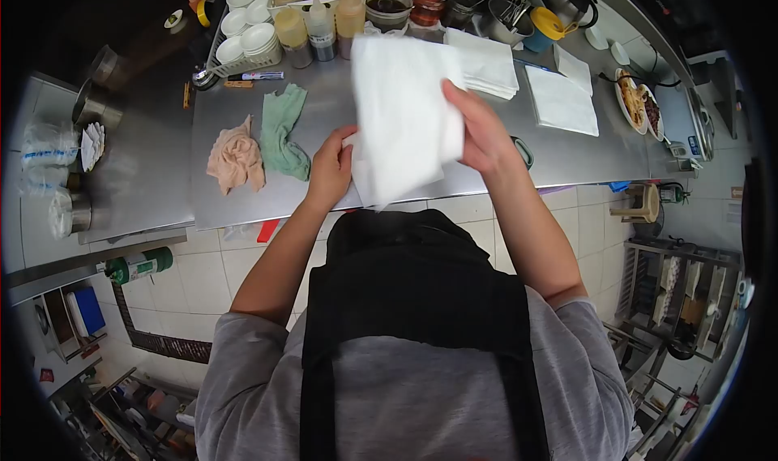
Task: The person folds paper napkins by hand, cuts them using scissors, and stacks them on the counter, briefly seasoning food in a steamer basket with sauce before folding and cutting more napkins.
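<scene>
A white stack of paper napkins (409,112) is held up over the front edge of the steel table, slightly blurred. My right hand (480,128) grips its right side, thumb on the face towards me and fingers behind. At the lower left, my left hand (331,169) is closed on a white paper edge; its fingertips are partly hidden. Behind the held stack lies another pile of white napkins (486,68). Farther right is a flat white stack (561,100). Left of my left hand lie a crumpled green cloth (284,132) and a pinkish cloth (237,157).
Squeeze bottles (321,31) and a basket of small white dishes (258,41) stand along the back of the steel table (583,157). Lidded jars and a yellow-topped container (547,25) are further right. Plates of food (632,100) sit at the right end.
</scene>
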{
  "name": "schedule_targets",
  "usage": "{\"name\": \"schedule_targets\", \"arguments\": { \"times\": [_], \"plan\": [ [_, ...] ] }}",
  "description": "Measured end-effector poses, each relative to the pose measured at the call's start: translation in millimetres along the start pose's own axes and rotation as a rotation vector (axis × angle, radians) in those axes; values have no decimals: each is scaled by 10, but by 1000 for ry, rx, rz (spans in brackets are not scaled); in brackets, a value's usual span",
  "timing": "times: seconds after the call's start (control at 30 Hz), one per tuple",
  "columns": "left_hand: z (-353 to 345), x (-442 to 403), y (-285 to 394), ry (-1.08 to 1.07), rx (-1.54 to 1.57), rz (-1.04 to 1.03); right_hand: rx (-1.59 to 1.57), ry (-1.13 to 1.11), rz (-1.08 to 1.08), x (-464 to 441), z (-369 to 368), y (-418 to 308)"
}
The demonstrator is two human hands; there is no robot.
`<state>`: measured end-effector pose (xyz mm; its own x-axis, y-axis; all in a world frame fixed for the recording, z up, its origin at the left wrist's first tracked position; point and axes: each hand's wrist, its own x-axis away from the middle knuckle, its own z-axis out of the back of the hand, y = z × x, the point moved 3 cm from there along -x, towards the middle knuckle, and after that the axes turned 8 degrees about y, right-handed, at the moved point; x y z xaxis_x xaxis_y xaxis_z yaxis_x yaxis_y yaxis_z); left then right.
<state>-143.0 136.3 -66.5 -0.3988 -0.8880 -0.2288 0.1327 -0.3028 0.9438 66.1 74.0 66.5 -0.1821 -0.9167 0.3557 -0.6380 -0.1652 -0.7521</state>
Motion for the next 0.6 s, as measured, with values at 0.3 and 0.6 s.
{"name": "schedule_targets", "arguments": {
  "times": [0.3, 0.6],
  "plan": [
    [-171, -3, 1196, -588, -240, -131, 489, 254, 473, -174, 134, -778],
    [-414, -290, 1432, -315, 374, 72, 997, 485, 925, 702, 171, -1633]
  ]
}}
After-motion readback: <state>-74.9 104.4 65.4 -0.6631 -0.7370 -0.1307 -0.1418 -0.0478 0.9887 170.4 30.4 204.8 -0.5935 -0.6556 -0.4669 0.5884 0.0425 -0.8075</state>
